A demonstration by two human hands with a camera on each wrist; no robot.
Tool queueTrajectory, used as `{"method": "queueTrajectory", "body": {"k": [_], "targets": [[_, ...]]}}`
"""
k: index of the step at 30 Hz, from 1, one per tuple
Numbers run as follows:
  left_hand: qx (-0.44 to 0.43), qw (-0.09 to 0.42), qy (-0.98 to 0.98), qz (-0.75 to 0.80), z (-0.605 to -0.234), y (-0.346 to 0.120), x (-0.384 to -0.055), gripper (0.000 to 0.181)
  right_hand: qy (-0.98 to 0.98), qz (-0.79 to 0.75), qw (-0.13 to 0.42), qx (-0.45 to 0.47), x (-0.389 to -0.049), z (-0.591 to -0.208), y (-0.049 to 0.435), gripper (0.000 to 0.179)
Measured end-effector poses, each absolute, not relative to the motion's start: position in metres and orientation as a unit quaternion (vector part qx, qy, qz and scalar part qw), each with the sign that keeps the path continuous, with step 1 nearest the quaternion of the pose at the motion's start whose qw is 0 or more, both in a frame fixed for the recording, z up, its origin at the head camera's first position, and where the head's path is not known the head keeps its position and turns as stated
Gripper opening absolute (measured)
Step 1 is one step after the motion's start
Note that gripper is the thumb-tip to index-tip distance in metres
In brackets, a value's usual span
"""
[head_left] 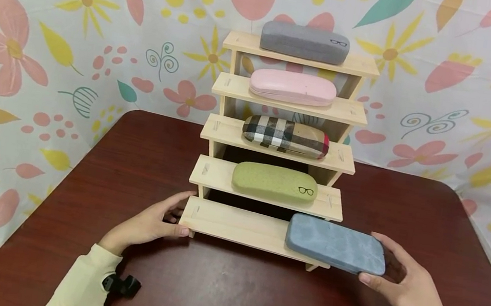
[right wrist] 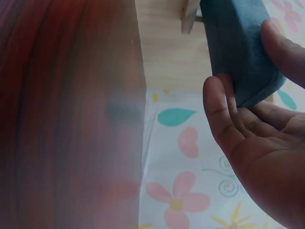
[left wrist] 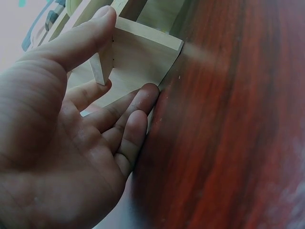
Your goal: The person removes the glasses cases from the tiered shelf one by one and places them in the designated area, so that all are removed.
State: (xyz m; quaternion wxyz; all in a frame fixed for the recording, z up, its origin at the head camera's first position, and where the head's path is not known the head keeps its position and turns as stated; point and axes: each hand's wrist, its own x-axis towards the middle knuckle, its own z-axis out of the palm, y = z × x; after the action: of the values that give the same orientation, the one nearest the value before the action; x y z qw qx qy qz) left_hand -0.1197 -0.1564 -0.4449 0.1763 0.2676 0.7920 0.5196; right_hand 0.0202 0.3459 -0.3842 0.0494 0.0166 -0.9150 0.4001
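Note:
My right hand grips the right end of a blue glasses case, its thumb at the front and fingers behind. The case's left part lies over the right end of the bottom shelf of a stepped wooden rack; its right part juts past the shelf. In the right wrist view the blue case sits between thumb and fingers. My left hand holds the left end of that bottom shelf, thumb at the front corner, other fingers behind. The left wrist view shows the shelf end between thumb and index finger.
Higher shelves each bear one glasses case: green, plaid, pink and, on top, grey. The rack stands on a dark red-brown table. A floral cloth hangs behind. A black wrist device is at the left sleeve.

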Motion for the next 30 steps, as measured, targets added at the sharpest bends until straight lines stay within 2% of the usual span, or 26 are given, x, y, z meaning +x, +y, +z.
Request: {"method": "queueTrajectory", "body": {"k": [17,30], "targets": [[0.264,0.180,0.789,0.525,-0.443,-0.157,-0.119,0.081,-0.914,0.405,0.003,-0.013,0.025,-0.392,0.379,0.081],[0.267,0.179,0.787,0.527,-0.445,-0.158,-0.119,0.081,-0.916,0.390,-0.060,-0.068,0.030,-0.404,0.416,0.082]]}}
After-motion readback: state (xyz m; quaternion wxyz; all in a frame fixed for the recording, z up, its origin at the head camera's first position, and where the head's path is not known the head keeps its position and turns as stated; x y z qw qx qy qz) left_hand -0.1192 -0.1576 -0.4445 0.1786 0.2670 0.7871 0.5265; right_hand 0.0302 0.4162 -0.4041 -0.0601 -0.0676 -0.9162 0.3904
